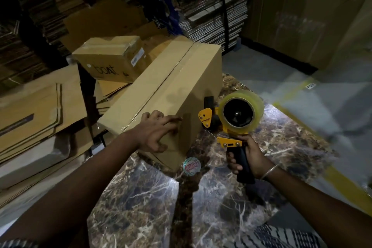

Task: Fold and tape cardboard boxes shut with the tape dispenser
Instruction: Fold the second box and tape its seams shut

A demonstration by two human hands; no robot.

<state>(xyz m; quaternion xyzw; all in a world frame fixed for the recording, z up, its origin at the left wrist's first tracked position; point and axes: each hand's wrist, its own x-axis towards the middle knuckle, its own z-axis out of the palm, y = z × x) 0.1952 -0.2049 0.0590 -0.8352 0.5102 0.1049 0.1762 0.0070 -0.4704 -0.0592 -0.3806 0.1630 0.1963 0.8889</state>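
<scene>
A long closed cardboard box (169,86) lies on the marble table (153,203), a strip of clear tape running along its top seam. My left hand (156,134) rests on the box's near end, fingers spread over the top edge and the end face. My right hand (244,159) grips the black handle of a yellow tape dispenser (231,125) carrying a clear tape roll (241,111). The dispenser is held upright just right of the box's near corner, apart from it.
A small round labelled object (191,165) lies on the table below the box's near corner. A smaller taped box (112,56) and flattened cartons (40,102) are piled at the left. Stacks of flat cardboard (211,2) stand behind. Grey floor with a yellow line (298,115) lies right.
</scene>
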